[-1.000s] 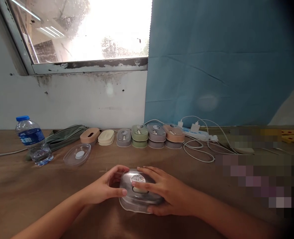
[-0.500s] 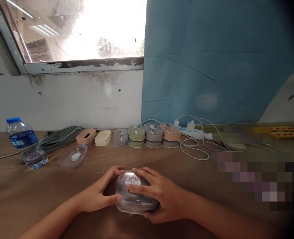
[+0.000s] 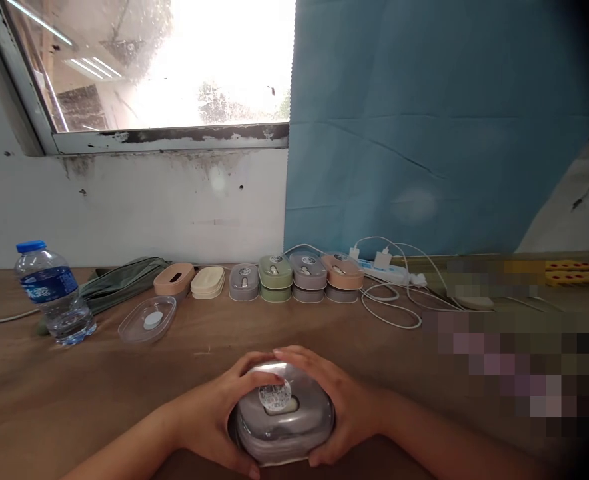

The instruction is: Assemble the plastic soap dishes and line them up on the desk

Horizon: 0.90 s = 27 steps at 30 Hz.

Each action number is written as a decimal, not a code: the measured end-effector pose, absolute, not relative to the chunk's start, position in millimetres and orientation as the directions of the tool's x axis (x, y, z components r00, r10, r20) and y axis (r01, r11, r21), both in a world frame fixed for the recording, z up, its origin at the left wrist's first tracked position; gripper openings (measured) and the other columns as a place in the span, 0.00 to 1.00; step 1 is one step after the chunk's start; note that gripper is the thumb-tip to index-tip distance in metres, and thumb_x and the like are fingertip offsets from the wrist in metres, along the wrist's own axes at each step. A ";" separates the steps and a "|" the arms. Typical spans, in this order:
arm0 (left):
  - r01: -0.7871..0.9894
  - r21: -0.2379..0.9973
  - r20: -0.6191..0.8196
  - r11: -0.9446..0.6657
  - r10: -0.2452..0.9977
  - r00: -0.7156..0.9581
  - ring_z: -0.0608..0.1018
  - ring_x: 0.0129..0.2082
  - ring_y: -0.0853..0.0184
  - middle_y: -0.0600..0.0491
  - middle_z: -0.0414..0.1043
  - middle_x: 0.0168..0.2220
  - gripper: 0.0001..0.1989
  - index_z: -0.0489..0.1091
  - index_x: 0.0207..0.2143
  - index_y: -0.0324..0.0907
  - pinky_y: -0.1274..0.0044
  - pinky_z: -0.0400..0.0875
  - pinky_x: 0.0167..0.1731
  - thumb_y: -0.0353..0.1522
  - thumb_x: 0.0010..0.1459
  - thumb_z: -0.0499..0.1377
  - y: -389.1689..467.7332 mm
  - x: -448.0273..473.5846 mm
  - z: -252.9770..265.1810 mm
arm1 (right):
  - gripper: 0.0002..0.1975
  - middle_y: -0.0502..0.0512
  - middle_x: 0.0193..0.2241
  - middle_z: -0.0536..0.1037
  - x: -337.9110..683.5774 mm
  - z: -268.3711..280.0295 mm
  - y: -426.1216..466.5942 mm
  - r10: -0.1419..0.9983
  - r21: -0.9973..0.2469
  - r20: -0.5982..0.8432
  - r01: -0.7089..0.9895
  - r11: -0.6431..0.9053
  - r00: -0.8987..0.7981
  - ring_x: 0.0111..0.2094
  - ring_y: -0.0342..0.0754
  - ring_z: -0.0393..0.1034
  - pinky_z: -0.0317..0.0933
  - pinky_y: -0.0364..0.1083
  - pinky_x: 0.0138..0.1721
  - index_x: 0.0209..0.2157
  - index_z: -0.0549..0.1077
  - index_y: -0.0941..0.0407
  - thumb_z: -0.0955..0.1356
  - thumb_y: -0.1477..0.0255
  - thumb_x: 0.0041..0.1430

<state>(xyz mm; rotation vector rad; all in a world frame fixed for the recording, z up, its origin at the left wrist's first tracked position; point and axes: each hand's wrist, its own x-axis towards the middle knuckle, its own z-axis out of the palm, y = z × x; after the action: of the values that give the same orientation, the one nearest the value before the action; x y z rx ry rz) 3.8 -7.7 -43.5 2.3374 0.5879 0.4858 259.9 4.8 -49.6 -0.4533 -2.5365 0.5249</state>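
A grey oval box with a clear plastic lid (image 3: 299, 423) is between my hands at the near middle of the table. A round printed sticker (image 3: 274, 395) and an oval slot show on its top. My left hand (image 3: 219, 407) wraps its left side, with a finger across the top by the sticker and the thumb low at the front. Around the right side curls my right hand (image 3: 347, 407), fingers over the far edge and thumb at the lower front corner. Whether the box's base touches the table cannot be made out.
Along the back stand stacked lidded boxes (image 3: 308, 270), a peach box (image 3: 173, 279) and cream oval pieces (image 3: 207, 283). A clear lid (image 3: 147, 320) lies by a water bottle (image 3: 54, 293) and a green pouch (image 3: 124, 283). Right of them sits a power strip (image 3: 387, 272) with loose cables.
The box has come nearer and slightly right. My left hand has closed around its left side, with a finger now over the top. My right hand has shifted from the top to the right side.
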 end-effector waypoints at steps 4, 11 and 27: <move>0.345 0.707 0.111 -0.617 0.579 0.808 0.58 0.56 0.49 0.46 0.46 0.58 0.49 0.52 0.58 0.52 0.65 0.59 0.53 0.39 0.32 0.70 -9.5 4.3 -44.1 | 0.53 0.65 0.55 0.59 261.3 -57.0 6.4 0.466 -0.490 0.379 0.254 0.834 -0.799 0.57 0.57 0.54 0.52 0.53 0.55 0.60 0.46 0.57 0.73 0.57 0.35; 0.374 0.708 0.121 -0.599 0.624 0.772 0.64 0.52 0.51 0.47 0.49 0.55 0.47 0.54 0.56 0.52 0.66 0.63 0.51 0.36 0.32 0.70 -7.7 -1.5 -41.4 | 0.59 0.66 0.59 0.50 266.2 -59.6 10.2 0.586 -0.649 0.314 0.282 0.707 -0.747 0.59 0.59 0.49 0.48 0.56 0.56 0.61 0.41 0.55 0.73 0.52 0.32; 0.769 0.617 0.455 -0.167 0.873 -0.176 0.66 0.50 0.52 0.39 0.57 0.48 0.40 0.53 0.53 0.36 0.65 0.60 0.49 0.42 0.41 0.65 166.4 20.6 -5.4 | 0.16 0.55 0.37 0.69 272.9 -59.0 18.0 0.747 -0.744 0.481 0.237 0.624 -0.458 0.41 0.50 0.64 0.57 0.50 0.45 0.44 0.63 0.54 0.61 0.61 0.55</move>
<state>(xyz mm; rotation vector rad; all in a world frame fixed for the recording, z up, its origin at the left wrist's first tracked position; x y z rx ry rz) 20.6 166.4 -5.4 1.9317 1.9421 1.2655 272.9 18.0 -59.0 -0.7731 -2.0004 0.7636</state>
